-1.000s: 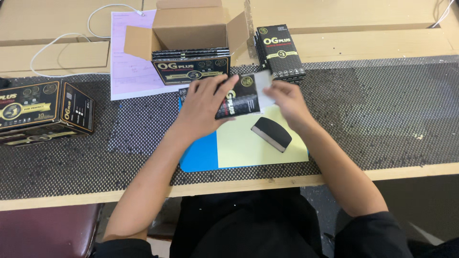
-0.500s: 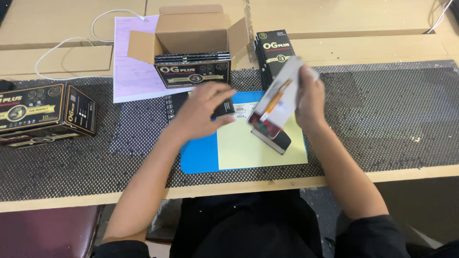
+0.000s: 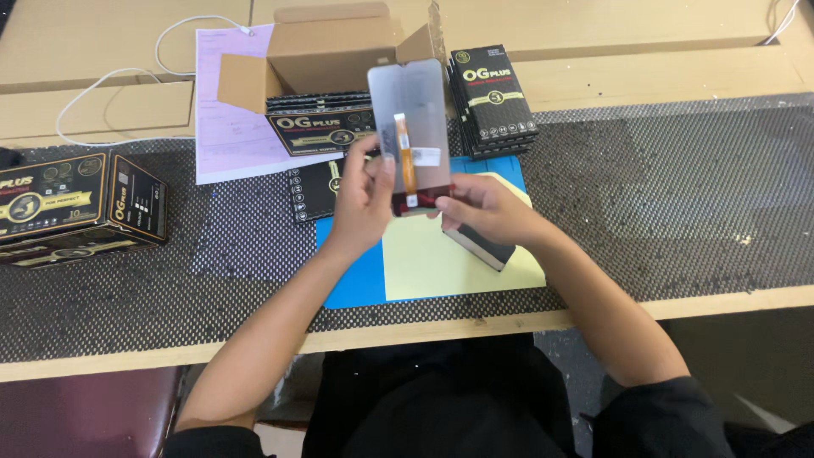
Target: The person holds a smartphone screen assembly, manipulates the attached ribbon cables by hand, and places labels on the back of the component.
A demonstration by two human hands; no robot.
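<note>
Both hands pinch the phone screen panel (image 3: 411, 136) upright in front of me, back side toward my eyes. My left hand (image 3: 360, 199) clamps its left edge with thumb and fingertips; my right hand (image 3: 483, 208) closes on the bottom corner, steadying it from below. I hold by the edges so the flat faces stay untouched. It's a thin, rigid slab with rounded corners, grey and slightly glossy, an orange flex ribbon (image 3: 407, 161) running down the middle, a dark red band at the foot. It hangs above the yellow mat (image 3: 441, 263), which lies on a blue sheet (image 3: 352, 271), over a dotted anti-slip liner (image 3: 644, 203). Just under my right wrist sits a black block (image 3: 483, 248). Behind the panel stands the open cardboard box (image 3: 326, 51), with a stack of slim black cartons (image 3: 496, 106) beside it.
</note>
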